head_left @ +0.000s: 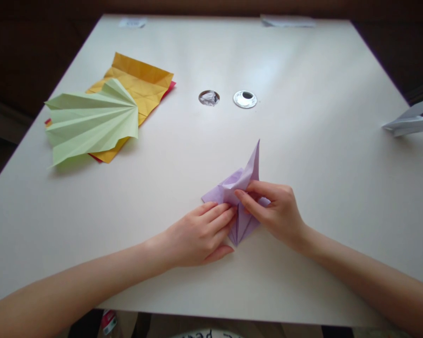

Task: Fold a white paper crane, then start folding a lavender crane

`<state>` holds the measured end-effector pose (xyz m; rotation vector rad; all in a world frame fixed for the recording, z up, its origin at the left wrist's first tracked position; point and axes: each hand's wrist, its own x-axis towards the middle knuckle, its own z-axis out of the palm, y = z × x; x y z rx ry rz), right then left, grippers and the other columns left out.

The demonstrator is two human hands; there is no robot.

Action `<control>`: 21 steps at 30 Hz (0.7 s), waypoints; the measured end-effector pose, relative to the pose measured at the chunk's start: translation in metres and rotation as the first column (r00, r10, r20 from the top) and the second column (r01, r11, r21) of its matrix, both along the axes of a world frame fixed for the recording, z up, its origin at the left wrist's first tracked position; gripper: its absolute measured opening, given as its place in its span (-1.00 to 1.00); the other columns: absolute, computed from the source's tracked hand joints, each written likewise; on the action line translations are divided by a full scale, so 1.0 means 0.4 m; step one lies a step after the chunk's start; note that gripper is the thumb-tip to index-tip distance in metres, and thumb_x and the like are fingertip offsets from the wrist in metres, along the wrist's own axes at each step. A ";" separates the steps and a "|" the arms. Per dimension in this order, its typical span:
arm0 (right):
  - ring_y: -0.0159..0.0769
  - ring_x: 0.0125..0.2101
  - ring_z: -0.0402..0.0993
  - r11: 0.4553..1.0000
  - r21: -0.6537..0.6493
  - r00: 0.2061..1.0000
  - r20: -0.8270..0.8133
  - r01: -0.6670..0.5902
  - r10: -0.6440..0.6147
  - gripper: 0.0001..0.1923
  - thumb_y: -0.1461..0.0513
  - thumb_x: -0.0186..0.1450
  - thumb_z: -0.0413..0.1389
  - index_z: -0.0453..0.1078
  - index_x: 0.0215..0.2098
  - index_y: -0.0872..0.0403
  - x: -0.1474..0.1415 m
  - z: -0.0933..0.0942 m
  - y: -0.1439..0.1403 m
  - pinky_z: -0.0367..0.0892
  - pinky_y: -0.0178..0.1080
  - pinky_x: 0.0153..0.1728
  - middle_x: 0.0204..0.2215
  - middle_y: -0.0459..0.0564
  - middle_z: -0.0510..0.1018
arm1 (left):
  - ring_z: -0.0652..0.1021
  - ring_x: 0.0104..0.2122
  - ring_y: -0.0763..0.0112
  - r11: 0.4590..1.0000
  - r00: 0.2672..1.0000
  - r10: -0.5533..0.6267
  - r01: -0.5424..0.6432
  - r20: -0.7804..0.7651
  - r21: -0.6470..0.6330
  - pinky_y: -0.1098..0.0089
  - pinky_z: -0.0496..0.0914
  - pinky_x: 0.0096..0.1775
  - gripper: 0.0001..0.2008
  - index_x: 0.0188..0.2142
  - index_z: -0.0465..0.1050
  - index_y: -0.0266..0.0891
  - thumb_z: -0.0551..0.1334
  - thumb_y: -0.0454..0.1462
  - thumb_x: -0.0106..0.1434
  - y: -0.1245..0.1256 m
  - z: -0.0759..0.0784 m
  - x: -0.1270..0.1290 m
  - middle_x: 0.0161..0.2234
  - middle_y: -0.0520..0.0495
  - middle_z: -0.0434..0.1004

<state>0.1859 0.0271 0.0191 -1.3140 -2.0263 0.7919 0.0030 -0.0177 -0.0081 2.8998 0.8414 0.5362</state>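
A partly folded sheet of purple origami paper (246, 220) lies on the white table (324, 225) in front of me. One pointed flap of it stands up at the back right. My left hand (204, 234) rests flat on its left side, fingers stretched out and pressing the paper down, the thumb apart. With thumb and index finger, my right hand (275, 206) pinches the raised flap. Part of the paper's middle is hidden under my fingers.
At the left, a pleated light green sheet (91, 124) overlaps creased yellow paper (137, 84), with red paper (168, 90) showing beneath. Two round fittings, a hole (209, 97) and a metal ring (245, 99), sit mid-table. A folded white paper (414, 119) stands at the right edge.
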 end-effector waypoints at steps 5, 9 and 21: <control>-0.51 -0.70 0.10 0.994 -0.097 0.999 -0.002 0.053 -0.053 -0.65 0.12 0.17 0.14 0.22 -0.69 0.09 0.000 0.024 0.020 0.07 -0.37 -0.66 -0.77 -0.19 0.25 | 0.41 0.01 0.12 1.000 1.000 0.000 0.001 0.012 -0.012 0.22 0.31 0.04 -0.53 -0.04 0.35 -0.53 0.05 -0.12 0.28 -0.002 -0.002 -0.002 -0.01 -0.29 0.42; -0.50 -0.68 0.07 0.984 -0.131 0.993 0.005 0.119 -0.119 -0.59 0.07 0.15 0.16 0.20 -0.72 0.09 -0.001 0.036 0.033 0.02 -0.35 -0.66 -0.77 -0.19 0.20 | 0.42 0.00 0.13 1.000 1.000 -0.007 0.007 0.007 -0.012 0.22 0.32 0.03 -0.53 -0.04 0.36 -0.52 0.05 -0.12 0.27 -0.001 -0.001 -0.002 -0.01 -0.27 0.43; -0.50 -0.71 0.13 0.969 -0.153 0.976 -0.072 0.194 -0.207 -0.59 0.09 0.18 0.13 0.20 -0.72 0.09 -0.013 0.024 -0.001 0.08 -0.35 -0.66 -0.78 -0.18 0.24 | 0.42 -0.01 0.12 1.000 1.000 -0.003 0.003 0.019 0.011 0.22 0.30 0.04 -0.53 -0.06 0.37 -0.53 0.07 -0.12 0.26 -0.003 -0.003 -0.003 -0.03 -0.27 0.44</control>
